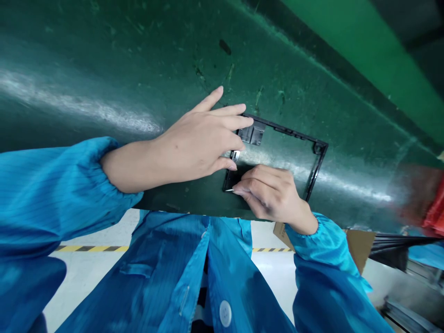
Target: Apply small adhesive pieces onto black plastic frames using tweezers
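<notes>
A thin black rectangular frame (294, 132) lies on the green work surface (166, 55). My left hand (204, 138) rests over its left end with the fingers spread, the fingertips touching the frame's corner and left side. A dark flat piece (252, 133) sits inside the upper left corner. My right hand (270, 192) is at the lower left corner, thumb and fingers pinched on a small whitish sliver (229, 189). The right hand hides part of the frame's lower side. A small silvery strip (236, 156) shows beside my left thumb.
A red plastic item (436, 208) lies at the surface's right end. Below the near edge are a cardboard piece (360, 247) and black sheeting (390, 252). A raised green ledge (374, 55) runs along the far right side.
</notes>
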A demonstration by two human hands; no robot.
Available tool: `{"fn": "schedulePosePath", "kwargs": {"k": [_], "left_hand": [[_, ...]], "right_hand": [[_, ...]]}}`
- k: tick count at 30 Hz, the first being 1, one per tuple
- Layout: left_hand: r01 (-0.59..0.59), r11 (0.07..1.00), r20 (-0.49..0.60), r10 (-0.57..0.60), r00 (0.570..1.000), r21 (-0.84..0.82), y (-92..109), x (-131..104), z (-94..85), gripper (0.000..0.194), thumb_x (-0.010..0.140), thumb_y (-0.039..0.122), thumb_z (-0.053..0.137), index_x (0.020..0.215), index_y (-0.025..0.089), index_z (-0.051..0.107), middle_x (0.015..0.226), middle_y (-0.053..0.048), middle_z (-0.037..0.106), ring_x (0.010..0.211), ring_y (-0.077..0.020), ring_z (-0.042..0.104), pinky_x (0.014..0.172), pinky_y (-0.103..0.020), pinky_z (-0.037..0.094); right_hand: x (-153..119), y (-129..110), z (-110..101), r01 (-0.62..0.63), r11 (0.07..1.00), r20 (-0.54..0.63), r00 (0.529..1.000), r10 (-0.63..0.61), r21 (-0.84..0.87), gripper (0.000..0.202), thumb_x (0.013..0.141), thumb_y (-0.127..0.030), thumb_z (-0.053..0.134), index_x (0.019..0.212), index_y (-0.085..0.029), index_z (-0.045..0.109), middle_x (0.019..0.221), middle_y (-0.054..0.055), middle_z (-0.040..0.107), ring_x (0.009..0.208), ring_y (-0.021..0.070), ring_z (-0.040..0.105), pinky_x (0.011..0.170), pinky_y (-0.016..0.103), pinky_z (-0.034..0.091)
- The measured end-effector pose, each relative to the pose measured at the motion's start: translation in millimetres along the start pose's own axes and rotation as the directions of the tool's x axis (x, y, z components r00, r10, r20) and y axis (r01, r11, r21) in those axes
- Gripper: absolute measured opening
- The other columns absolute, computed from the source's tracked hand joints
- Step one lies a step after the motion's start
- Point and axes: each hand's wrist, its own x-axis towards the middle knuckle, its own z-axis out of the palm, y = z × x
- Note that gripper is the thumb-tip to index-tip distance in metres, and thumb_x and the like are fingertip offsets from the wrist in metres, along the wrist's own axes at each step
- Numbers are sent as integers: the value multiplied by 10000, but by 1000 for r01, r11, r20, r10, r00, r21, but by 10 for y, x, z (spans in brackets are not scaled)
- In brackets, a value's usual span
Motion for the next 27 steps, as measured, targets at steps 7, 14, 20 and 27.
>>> {"fn": "schedulePosePath", "kwargs": {"k": [7, 14, 20, 27], "left_hand": [[-6, 1000, -38, 5, 999, -19, -35, -9, 43, 229, 994, 335, 653, 1154, 238, 784, 1604, -42, 558, 1590, -396, 389, 1357, -693, 136], [-29, 1000, -68, 29, 997, 2, -43, -31, 51, 208, 1018, 357, 628, 1130, 265, 778, 1576, -34, 585, 1581, -359, 416, 1358, -690, 167], [3, 1000, -25, -3, 1000, -4, -16, -27, 14, 254, 1017, 347, 635, 1181, 220, 783, 1619, -78, 546, 1600, -377, 377, 1359, -685, 124], [-13, 1000, -23, 14, 1000, 13, -20, -21, 13, 281, 1043, 333, 640, 1240, 185, 774, 1626, -122, 531, 1605, -372, 370, 1349, -682, 123]], "right_hand": [[-44, -57, -25, -1, 998, 24, 1000, -1, 61, 57, 953, -125, 691, 1010, -122, 696, 916, 80, 704, 842, 194, 663, 692, 323, 533], [-77, -169, -34, 7, 988, 48, 999, -15, 157, 94, 940, -114, 704, 1034, -117, 703, 915, 74, 711, 831, 181, 653, 686, 317, 543], [-96, -74, 8, -72, 997, -96, 993, 73, 10, 182, 900, -134, 780, 1072, -127, 723, 971, 76, 724, 853, 167, 650, 717, 310, 538], [-36, -13, 30, -101, 992, -150, 985, 90, -73, 200, 906, -167, 780, 1095, -125, 729, 950, 78, 733, 835, 179, 646, 726, 322, 544]]}}
